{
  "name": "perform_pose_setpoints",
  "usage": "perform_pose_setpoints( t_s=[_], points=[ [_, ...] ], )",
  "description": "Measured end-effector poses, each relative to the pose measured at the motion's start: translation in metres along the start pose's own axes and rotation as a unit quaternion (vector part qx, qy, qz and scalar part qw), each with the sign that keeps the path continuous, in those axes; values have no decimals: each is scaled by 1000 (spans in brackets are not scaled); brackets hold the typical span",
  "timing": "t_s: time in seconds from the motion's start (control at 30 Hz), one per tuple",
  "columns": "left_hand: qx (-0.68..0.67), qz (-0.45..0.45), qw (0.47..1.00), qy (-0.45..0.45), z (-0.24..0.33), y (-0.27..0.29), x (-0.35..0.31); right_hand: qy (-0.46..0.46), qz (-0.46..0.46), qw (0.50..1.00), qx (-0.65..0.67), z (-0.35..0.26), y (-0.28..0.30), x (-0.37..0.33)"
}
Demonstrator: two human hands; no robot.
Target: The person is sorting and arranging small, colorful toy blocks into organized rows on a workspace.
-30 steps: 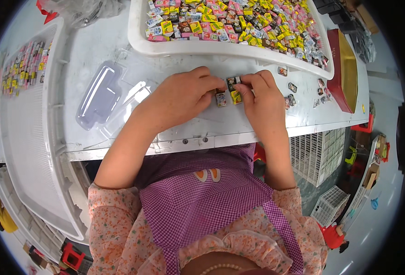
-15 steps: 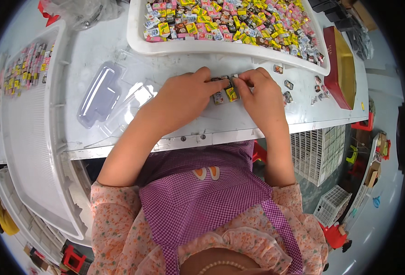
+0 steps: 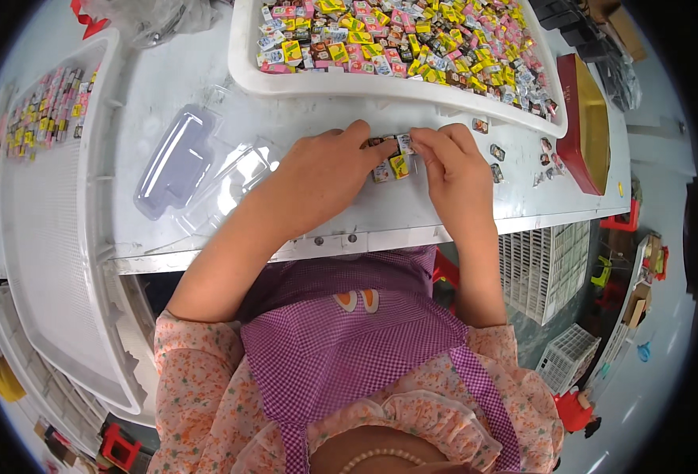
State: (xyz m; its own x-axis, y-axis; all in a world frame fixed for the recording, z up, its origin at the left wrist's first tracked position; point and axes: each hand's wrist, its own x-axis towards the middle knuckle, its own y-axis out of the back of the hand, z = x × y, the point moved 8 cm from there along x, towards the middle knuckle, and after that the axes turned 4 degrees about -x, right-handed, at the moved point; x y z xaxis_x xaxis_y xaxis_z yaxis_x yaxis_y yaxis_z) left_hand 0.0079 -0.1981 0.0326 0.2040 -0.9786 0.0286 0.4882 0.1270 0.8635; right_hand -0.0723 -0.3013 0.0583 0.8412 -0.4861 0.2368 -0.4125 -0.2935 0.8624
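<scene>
A small cluster of tiny printed cartons (image 3: 399, 167) lies on the white table between my two hands. Some are yellow, others white or dark. My left hand (image 3: 325, 175) reaches in from the left, its index finger bent over the cluster and holding it from that side; its thumb and other fingertips are partly hidden. From the right, my right hand (image 3: 456, 162) pinches a small white-and-grey carton (image 3: 404, 143) at the cluster's far right corner, between thumb and index finger. Whether the cartons are joined together cannot be made out.
A large white tray (image 3: 317, 84) heaped with similar cartons stands at the back. Clear plastic trays (image 3: 177, 162) lie on the left, beside a white rack tray (image 3: 45, 217) with rows of cartons. Loose pieces (image 3: 497, 152) and a red-and-gold box (image 3: 582, 126) are on the right.
The white-and-grey carton at the cluster's far right corner now shows more plainly under my right fingertips. My right hand has turned slightly; my left hand stays over the cluster.
</scene>
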Motion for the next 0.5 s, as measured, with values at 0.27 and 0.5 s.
perform_pose_setpoints(
  t_s=[0.27, 0.5],
  points=[
    [7, -7, 1000, 4, -1, -1, 1, 85, 24, 996, -27, 3, -10, -2],
    [2, -2, 1000, 6, -1, 0, 0, -11, 59, 996, 59, 26, 19, -11]
  ],
)
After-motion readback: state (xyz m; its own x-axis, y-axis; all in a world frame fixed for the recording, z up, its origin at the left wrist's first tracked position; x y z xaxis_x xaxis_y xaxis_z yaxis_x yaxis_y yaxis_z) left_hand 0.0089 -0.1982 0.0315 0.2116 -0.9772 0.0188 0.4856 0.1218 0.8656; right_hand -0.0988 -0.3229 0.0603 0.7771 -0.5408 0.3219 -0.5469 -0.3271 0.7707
